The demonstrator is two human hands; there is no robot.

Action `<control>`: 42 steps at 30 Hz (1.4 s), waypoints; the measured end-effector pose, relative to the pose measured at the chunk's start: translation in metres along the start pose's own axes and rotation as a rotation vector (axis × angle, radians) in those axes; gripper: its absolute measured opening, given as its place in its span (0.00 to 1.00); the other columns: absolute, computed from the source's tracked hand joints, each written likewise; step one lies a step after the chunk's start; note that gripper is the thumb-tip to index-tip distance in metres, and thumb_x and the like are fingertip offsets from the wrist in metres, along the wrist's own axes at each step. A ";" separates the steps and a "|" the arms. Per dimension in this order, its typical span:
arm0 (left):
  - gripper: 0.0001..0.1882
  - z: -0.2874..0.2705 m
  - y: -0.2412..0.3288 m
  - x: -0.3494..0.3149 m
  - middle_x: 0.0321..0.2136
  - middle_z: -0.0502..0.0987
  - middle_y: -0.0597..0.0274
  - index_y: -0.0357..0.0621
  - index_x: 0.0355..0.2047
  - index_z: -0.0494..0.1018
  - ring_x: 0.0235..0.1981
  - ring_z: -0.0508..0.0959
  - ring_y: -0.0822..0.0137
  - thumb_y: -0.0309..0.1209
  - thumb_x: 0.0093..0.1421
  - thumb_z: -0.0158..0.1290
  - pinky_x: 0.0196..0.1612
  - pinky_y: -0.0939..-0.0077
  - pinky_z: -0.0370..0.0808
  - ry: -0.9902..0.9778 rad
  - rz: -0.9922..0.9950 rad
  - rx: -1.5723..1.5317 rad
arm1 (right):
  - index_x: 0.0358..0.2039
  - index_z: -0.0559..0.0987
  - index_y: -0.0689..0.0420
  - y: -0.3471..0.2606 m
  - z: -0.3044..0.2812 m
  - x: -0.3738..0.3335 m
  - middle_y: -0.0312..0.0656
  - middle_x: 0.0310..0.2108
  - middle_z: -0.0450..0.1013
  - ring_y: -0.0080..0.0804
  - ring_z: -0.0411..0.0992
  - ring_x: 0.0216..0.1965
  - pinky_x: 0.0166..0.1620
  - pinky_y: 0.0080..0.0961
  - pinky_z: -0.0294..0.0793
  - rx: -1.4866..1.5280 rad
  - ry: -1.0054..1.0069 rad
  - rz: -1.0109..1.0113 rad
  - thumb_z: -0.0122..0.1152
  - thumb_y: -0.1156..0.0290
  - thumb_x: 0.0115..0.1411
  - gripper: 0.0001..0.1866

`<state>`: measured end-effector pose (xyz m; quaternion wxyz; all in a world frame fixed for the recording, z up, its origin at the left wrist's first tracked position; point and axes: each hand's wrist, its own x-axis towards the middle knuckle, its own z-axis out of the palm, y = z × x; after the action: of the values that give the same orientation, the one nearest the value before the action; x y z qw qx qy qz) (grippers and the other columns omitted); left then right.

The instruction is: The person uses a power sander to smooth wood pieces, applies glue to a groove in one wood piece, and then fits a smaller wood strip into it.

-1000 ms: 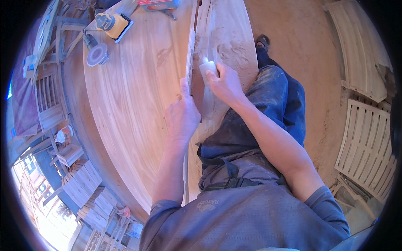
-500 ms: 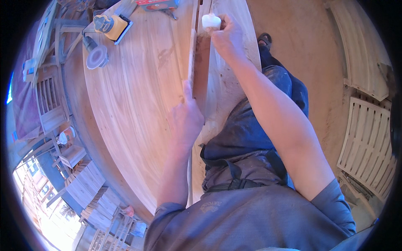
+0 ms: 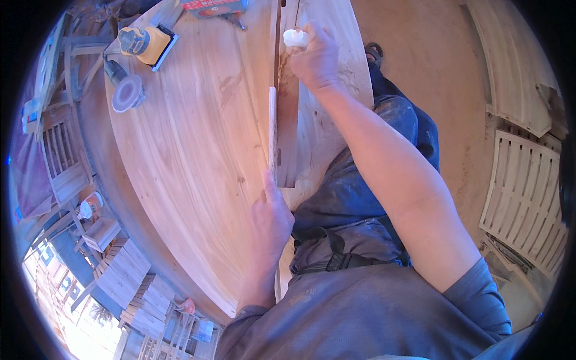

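The left hand [image 3: 271, 217] grasps the strip [image 3: 272, 127] in its fingers [image 3: 270, 185] by the near end, apparently leaving its length free over the surface [image 3: 192, 132], while the right hand [image 3: 317, 63] wraps the bottle [image 3: 295, 39] beyond the strip's far end, likely for steadiness.

Right grip [image 3: 316, 57] curled, arm [image 3: 396, 162] outstretched; left grip [image 3: 272, 215] nearer, one finger [image 3: 270, 185] extended.

white bottle [image 3: 294, 39] in right hand [image 3: 318, 61], pale strip [image 3: 272, 127] in left hand [image 3: 270, 217]
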<state>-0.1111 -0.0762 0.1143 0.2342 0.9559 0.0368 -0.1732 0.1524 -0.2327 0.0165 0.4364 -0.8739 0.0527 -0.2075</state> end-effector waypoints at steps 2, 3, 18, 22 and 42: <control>0.37 0.000 0.000 0.005 0.29 0.81 0.42 0.32 0.69 0.60 0.26 0.81 0.43 0.17 0.58 0.54 0.30 0.49 0.77 0.016 0.019 0.006 | 0.36 0.78 0.57 0.001 0.001 0.001 0.51 0.34 0.76 0.54 0.73 0.42 0.46 0.46 0.75 0.008 -0.007 0.006 0.69 0.79 0.49 0.13; 0.37 -0.001 0.001 0.009 0.28 0.81 0.42 0.32 0.69 0.60 0.26 0.81 0.43 0.18 0.58 0.54 0.30 0.49 0.77 0.023 0.024 0.011 | 0.36 0.78 0.57 0.000 0.001 0.000 0.51 0.34 0.76 0.54 0.73 0.42 0.46 0.46 0.75 0.014 -0.014 0.011 0.69 0.79 0.49 0.13; 0.34 -0.021 0.031 0.115 0.26 0.81 0.40 0.37 0.72 0.57 0.27 0.81 0.40 0.28 0.67 0.50 0.33 0.46 0.76 0.033 0.039 0.099 | 0.39 0.79 0.57 -0.002 -0.002 0.009 0.53 0.36 0.77 0.57 0.74 0.45 0.49 0.47 0.76 -0.059 -0.072 0.034 0.68 0.78 0.48 0.15; 0.34 -0.019 0.032 0.095 0.29 0.81 0.37 0.35 0.72 0.57 0.29 0.82 0.39 0.27 0.67 0.50 0.34 0.46 0.76 0.010 0.018 0.081 | 0.39 0.79 0.57 -0.002 -0.004 0.008 0.54 0.36 0.77 0.57 0.75 0.44 0.48 0.47 0.77 -0.089 -0.089 0.020 0.69 0.77 0.48 0.16; 0.36 -0.023 0.032 0.116 0.29 0.82 0.40 0.37 0.72 0.55 0.30 0.83 0.40 0.26 0.63 0.49 0.34 0.47 0.77 0.085 0.103 0.079 | 0.43 0.81 0.57 -0.002 -0.002 0.011 0.55 0.38 0.78 0.58 0.77 0.45 0.49 0.47 0.77 -0.153 -0.108 0.021 0.71 0.75 0.50 0.18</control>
<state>0.0100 -0.0951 0.1072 0.2033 0.9715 -0.0094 -0.1217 0.1612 -0.2357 0.0227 0.3729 -0.9140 0.0539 -0.1508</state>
